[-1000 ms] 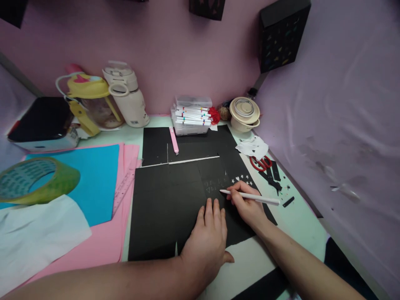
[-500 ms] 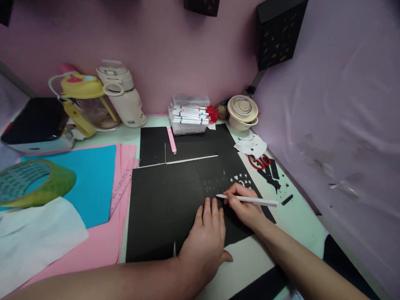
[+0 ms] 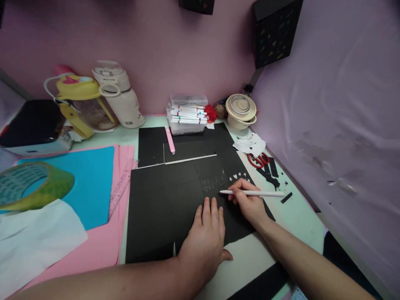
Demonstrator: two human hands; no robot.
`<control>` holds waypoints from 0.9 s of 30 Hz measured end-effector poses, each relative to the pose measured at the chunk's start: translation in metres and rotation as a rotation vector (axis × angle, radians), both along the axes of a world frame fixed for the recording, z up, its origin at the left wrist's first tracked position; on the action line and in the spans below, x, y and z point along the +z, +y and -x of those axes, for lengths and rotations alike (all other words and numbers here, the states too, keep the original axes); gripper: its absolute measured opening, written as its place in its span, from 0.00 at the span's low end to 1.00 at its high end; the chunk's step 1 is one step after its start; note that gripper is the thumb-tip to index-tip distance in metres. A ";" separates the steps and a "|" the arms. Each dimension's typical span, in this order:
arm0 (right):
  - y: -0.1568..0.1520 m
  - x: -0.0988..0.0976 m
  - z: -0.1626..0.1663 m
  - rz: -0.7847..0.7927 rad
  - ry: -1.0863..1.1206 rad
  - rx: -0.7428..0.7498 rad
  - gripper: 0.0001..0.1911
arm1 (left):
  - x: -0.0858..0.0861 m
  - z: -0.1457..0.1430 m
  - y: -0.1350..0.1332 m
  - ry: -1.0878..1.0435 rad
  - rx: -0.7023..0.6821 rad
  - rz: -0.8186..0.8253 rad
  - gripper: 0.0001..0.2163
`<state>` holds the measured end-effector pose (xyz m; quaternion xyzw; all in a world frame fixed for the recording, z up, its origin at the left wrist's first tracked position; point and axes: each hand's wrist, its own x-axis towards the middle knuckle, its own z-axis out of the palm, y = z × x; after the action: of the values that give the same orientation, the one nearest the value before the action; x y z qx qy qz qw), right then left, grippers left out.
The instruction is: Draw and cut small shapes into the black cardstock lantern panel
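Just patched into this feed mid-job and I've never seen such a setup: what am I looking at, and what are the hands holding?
No machine here: these are a person's two bare hands, filmed by a camera worn on the head, looking forward and down. The left hand lies flat on a black paper sheet on the desk. The right hand holds a white pen, its tip on that sheet. Left of it lie a blue sheet, pink sheets and a tape roll; behind, a box of markers; to the right, red scissors.
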<state>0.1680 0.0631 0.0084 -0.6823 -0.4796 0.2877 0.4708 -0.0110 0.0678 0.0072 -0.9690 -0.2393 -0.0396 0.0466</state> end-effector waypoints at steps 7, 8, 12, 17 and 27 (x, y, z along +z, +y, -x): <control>-0.001 -0.002 0.001 -0.010 -0.099 -0.014 0.09 | 0.002 0.001 0.000 -0.002 -0.002 0.010 0.45; -0.001 -0.001 0.001 -0.004 -0.119 -0.004 0.09 | 0.003 0.001 0.000 -0.007 -0.002 0.007 0.45; -0.001 0.000 0.001 0.012 -0.151 0.016 0.09 | 0.005 0.000 0.001 -0.028 -0.003 -0.011 0.45; 0.000 0.000 0.002 0.015 -0.149 0.017 0.09 | 0.005 0.000 0.001 -0.047 -0.008 -0.031 0.44; 0.001 0.000 0.002 0.003 -0.178 0.025 0.10 | 0.004 0.000 0.000 -0.056 -0.006 -0.032 0.44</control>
<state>0.1657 0.0645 0.0089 -0.6999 -0.5277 0.2325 0.4214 -0.0107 0.0673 0.0112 -0.9674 -0.2370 -0.0706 0.0551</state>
